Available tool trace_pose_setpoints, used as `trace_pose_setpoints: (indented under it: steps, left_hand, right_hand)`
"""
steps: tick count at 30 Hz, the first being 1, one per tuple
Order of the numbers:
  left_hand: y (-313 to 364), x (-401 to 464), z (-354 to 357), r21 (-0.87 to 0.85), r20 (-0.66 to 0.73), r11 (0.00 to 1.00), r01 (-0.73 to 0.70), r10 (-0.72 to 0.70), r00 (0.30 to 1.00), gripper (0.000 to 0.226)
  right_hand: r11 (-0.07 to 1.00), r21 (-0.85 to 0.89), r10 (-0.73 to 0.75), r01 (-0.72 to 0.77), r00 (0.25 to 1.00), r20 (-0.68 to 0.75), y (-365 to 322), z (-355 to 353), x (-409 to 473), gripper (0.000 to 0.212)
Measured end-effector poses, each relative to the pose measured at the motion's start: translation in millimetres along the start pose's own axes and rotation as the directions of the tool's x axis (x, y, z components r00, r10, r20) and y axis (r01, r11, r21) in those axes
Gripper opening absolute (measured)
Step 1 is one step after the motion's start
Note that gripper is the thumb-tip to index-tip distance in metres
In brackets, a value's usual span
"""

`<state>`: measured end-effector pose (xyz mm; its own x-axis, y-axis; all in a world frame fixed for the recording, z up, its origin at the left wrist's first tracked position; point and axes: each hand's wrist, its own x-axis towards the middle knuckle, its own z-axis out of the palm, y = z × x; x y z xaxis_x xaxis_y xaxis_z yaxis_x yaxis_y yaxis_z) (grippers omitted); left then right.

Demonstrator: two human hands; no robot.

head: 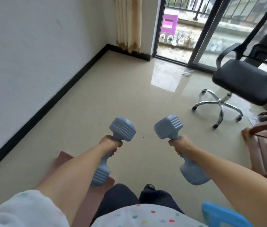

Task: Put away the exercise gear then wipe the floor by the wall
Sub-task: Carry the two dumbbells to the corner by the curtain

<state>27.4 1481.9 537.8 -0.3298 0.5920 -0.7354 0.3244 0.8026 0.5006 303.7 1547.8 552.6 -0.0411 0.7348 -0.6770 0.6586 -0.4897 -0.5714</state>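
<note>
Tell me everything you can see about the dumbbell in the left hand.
The left dumbbell is pale blue-grey, matte like plastic or rubber coating, with blocky ribbed heads at both ends of a slim handle. The left hand grips the handle, fingers curled round it. It is held in the air above the beige floor, tilted, one head pointing up and away, the other down toward the person. Nothing else touches it.

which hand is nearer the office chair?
Right. The right hand, holding a dumbbell, is on the same side as the office chair. The left hand, holding the other dumbbell, is farther off, toward the wall.
</note>
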Motion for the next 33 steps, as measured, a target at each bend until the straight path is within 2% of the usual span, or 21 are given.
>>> trace_pose_setpoints:
  steps: [10, 17, 24, 33]
  left_hand:
    - [149.5, 183.7, -98.2, -0.102, -0.058, 0.993, 0.053, -0.059, 0.997, 0.003]
    - [275.7, 304.8, -187.1, -0.003, -0.011, 0.999, 0.032, -0.032, 0.999, 0.008]
    - [396.2, 425.6, -247.2, 0.002, 0.044, 1.0, 0.004, -0.004, 0.999, 0.007]
    - [529.7, 572.6, -340.0, 0.047, -0.05, 0.995, 0.086, -0.084, 0.995, 0.007]
  right_hand:
    - [0.995, -0.088, -0.034, 0.038, 0.998, 0.044, -183.4, -37.3, 205.2, 0.018]
    - [0.999, -0.035, 0.035, -0.035, 0.999, 0.012, -314.6, -52.6, 317.2, 0.017]
    - [0.997, 0.064, 0.045, -0.046, 0.999, 0.003, -435.3, -85.2, 448.0, 0.011]
    - [0.998, 0.029, 0.049, -0.05, 0.998, 0.042, -598.1, -130.6, 621.6, 0.016]
